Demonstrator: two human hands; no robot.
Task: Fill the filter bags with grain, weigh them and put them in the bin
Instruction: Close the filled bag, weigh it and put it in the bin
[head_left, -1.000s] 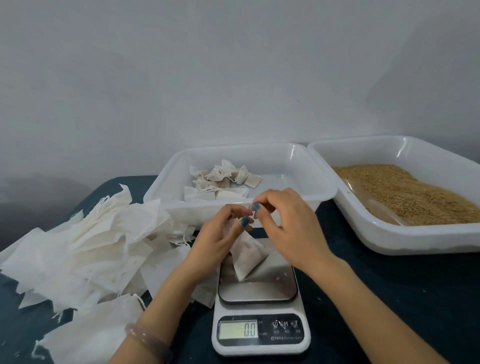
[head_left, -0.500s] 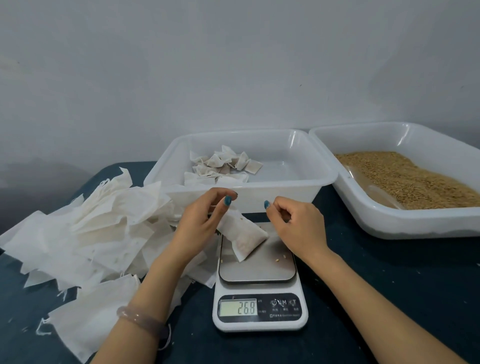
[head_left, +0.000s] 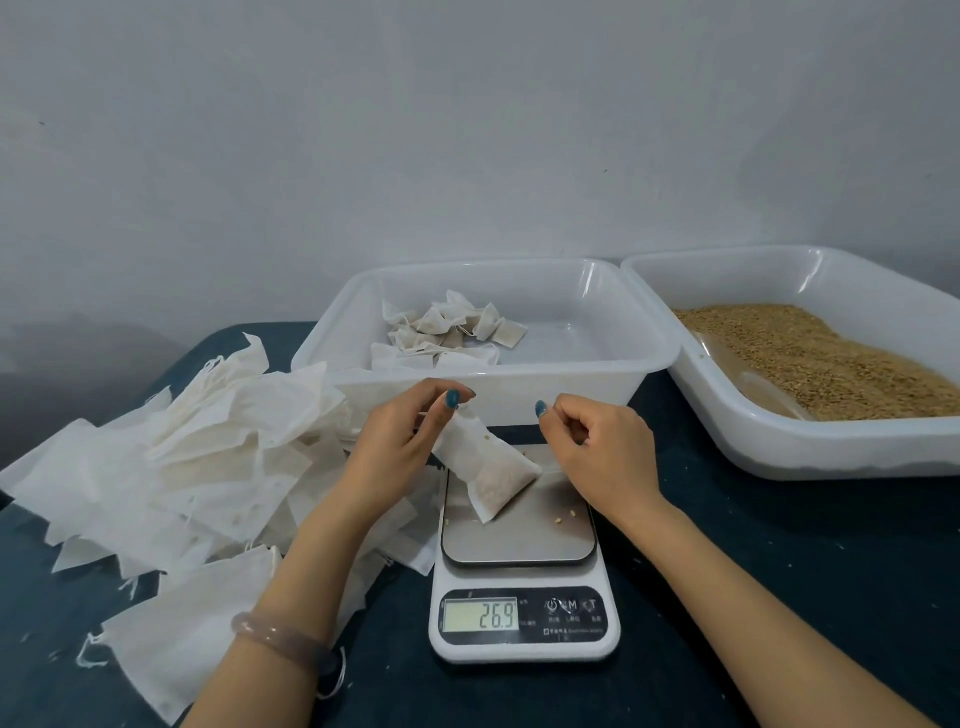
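**A:** Starting at the left grip (head_left: 400, 447)?

**B:** Pinches the neck of the filled filter bag (head_left: 488, 470) between thumb and fingertips, close to the front wall of the bin (head_left: 571, 400).

**A:** And the right grip (head_left: 597, 447)?

**B:** Curls up tight just beside that neck, clear of the pouch itself. Cannot tell whether clenched on a drawstring or on nothing (far too thin to make out).

**A:** Resting where, then?

**B:** Leans tilted, lower corner down on the platform of the scale (head_left: 524, 629), neck held up off it. Reads 26.9 on the display.

**A:** Safe to trust?

**B:** Probably not, judging by the pinch: likely lifts some weight off or presses some on. Better to let go fully, lay the pouch flat mid-platform, pull both grips clear, then read. Worth brushing away the loose grains (head_left: 563, 517) first. After that, drop in with the finished bags (head_left: 452, 332) behind the scale.

**A:** Anything hard to see?

**B:** Closure at the neck, hidden under the left fingers. Units on the display, too small. Right end of the grain tray (head_left: 779, 447), cut off by the frame. Same for the near corner of the empty bag pile (head_left: 208, 457) on the tabletop (head_left: 779, 571).
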